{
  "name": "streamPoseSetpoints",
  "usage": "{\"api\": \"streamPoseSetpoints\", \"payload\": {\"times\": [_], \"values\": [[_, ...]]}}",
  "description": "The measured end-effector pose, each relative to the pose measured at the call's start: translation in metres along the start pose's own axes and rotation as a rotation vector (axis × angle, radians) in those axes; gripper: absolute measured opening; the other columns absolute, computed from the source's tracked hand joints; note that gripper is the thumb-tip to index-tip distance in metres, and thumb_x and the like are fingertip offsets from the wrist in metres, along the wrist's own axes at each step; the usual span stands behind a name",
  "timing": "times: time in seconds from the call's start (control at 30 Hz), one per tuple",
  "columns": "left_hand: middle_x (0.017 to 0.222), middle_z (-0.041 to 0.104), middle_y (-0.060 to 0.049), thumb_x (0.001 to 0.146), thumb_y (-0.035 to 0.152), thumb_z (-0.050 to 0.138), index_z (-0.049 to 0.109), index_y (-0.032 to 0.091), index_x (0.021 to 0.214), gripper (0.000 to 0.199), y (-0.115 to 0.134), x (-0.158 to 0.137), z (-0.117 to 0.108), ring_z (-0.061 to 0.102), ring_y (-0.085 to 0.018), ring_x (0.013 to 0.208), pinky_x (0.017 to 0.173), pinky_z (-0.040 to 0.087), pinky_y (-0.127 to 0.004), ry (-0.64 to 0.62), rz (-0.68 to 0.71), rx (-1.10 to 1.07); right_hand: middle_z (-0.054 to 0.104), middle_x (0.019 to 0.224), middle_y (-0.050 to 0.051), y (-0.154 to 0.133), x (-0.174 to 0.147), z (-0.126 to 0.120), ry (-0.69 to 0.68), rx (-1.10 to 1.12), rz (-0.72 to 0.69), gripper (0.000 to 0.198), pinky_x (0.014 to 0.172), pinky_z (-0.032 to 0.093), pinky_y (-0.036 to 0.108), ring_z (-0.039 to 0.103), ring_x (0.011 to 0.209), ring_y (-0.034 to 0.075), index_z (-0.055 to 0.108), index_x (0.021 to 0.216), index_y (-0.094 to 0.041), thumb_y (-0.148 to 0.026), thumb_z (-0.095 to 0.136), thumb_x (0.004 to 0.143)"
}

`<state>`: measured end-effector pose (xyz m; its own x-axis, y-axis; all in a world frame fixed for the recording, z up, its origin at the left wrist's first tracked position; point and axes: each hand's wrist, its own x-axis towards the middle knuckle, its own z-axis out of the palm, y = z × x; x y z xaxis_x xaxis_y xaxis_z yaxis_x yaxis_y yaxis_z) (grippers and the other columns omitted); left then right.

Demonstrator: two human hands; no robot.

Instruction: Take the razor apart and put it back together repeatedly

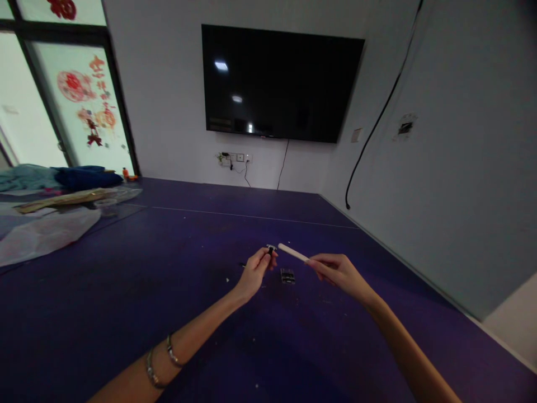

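Observation:
Near the middle of the view, my left hand (257,268) pinches a small black piece with a pale, shiny top (271,248); its kind is too small to make out. My right hand (335,272) grips one end of a pale, round-ended stick (293,252) between thumb and fingers. The stick points left, and its free tip is close beside the small black piece; whether they touch I cannot tell. Below and between both hands, a small dark, flat rectangular case (287,276) lies on the purple surface. A thin dark item (243,265) lies partly behind my left hand.
The purple surface (188,313) carries scattered white bits. Clear plastic sheeting (50,235) and folded blue cloth (90,177) lie at the left. A television (283,84) hangs on the far wall; a black cable (377,120) dangles along the right wall.

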<state>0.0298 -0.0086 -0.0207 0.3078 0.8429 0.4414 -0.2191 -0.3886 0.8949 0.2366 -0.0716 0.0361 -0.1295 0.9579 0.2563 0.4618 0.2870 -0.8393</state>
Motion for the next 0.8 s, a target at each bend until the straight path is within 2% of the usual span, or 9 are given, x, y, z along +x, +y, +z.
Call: {"api": "streamPoseSetpoints", "payload": {"times": [0.17,0.3,0.53,0.8], "values": [[0.071,0.05,-0.002,0.083,0.041,0.048,0.054,0.014,0.082,0.027,0.001,-0.002,0.002,0.046,-0.012,0.066,0.065,0.038,-0.024,-0.064,-0.004,-0.042,0.05,0.051,-0.001,0.009,0.0,-0.002,-0.064,0.003,-0.014,0.03,0.04,0.025,0.021,0.038,0.043,0.007,0.069,0.076,-0.016,-0.044,0.058,0.075],[0.071,0.049,-0.002,0.084,0.039,0.047,0.054,0.014,0.084,0.026,0.002,-0.003,0.002,0.045,-0.012,0.066,0.065,0.038,-0.024,-0.106,0.007,-0.047,0.049,0.05,-0.002,0.018,0.002,-0.007,-0.056,0.023,0.025,0.03,0.039,0.024,0.02,0.036,0.041,0.006,0.068,0.074,-0.015,-0.044,0.059,0.075],[0.07,0.049,-0.001,0.083,0.042,0.048,0.053,0.014,0.08,0.028,0.004,-0.005,0.005,0.044,-0.011,0.064,0.062,0.037,-0.023,-0.1,-0.006,-0.047,0.048,0.049,-0.002,0.015,0.001,0.0,-0.094,0.065,-0.007,0.031,0.039,0.023,0.021,0.035,0.04,0.006,0.067,0.068,-0.015,-0.045,0.058,0.075],[0.07,0.051,-0.002,0.086,0.039,0.045,0.055,0.014,0.084,0.027,0.012,-0.006,0.005,0.045,-0.012,0.064,0.063,0.037,-0.025,-0.124,0.064,0.0,0.046,0.048,-0.002,0.016,-0.001,-0.006,-0.072,0.055,0.025,0.035,0.04,0.021,0.021,0.033,0.041,0.006,0.063,0.062,-0.014,-0.046,0.057,0.075]]}}
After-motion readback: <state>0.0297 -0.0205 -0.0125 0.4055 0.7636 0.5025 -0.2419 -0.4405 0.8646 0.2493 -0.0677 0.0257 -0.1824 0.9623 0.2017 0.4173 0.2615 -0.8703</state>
